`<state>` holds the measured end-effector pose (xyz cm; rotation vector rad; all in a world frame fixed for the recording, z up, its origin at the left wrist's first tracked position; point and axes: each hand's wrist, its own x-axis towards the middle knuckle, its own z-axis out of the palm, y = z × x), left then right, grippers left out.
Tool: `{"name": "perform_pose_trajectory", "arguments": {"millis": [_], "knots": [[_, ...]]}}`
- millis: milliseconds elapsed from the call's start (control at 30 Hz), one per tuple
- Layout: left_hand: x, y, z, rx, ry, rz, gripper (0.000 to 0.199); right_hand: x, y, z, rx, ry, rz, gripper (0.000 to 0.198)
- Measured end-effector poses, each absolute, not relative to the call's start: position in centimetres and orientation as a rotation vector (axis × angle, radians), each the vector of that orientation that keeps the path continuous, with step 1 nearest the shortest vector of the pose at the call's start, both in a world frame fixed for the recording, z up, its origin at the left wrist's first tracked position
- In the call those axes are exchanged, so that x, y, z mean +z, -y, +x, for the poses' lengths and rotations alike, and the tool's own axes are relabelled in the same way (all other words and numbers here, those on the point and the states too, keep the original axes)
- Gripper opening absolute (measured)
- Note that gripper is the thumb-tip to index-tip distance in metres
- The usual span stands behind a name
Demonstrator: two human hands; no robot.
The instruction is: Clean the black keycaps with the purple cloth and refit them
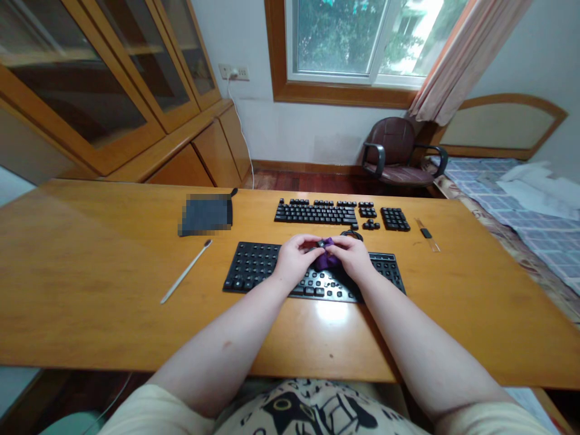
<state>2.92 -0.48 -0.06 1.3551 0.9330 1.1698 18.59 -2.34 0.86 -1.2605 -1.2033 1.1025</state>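
Over the middle of a black keyboard base (254,266), both hands meet. My left hand (296,260) is closed, its thumb and fingers pinching a small black keycap (321,243). My right hand (354,257) is closed on a purple cloth (328,261) that lies against the keycap and hangs down between the hands. Many key positions on the base show bare posts, while a few keys are still seated along its front row. Behind the hands, loose black keycaps (317,214) lie sorted in keyboard order on the table. The fingertips partly hide the keycap.
On the wooden table (113,260), a long white-handled brush (185,272) and a dark pouch (206,214) lie to the left. A wire keycap puller (426,234) lies to the right. A coiled black cable (352,234) sits behind my right hand. An office chair (399,151) stands beyond.
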Motion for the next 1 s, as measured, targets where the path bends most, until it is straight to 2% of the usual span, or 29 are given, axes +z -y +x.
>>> {"name": "perform_pose_trajectory", "arguments": {"millis": [100, 233, 500, 767, 1000], "knots": [[-0.1, 0.5, 2.9, 1.172, -0.970, 1.466, 0.024, 0.9, 2.3, 18.4, 1.134, 1.136, -1.244, 0.023], [0.2, 0.8, 2.7, 1.152, -1.040, 1.683, 0.020, 0.4, 2.2, 18.5, 1.024, 1.267, -1.178, 0.023], [0.4, 1.0, 2.6, 1.054, -1.053, 1.829, 0.029, -0.9, 2.0, 18.5, 1.089, 1.289, -1.163, 0.045], [0.2, 1.1, 2.9, 1.039, -0.979, 1.671, 0.032, 0.0, 2.3, 18.4, 1.084, 1.264, -1.242, 0.024], [-0.1, 1.1, 2.9, 1.025, -1.024, 1.673, 0.028, 0.2, 2.3, 18.4, 1.181, 1.251, -1.231, 0.026]]}}
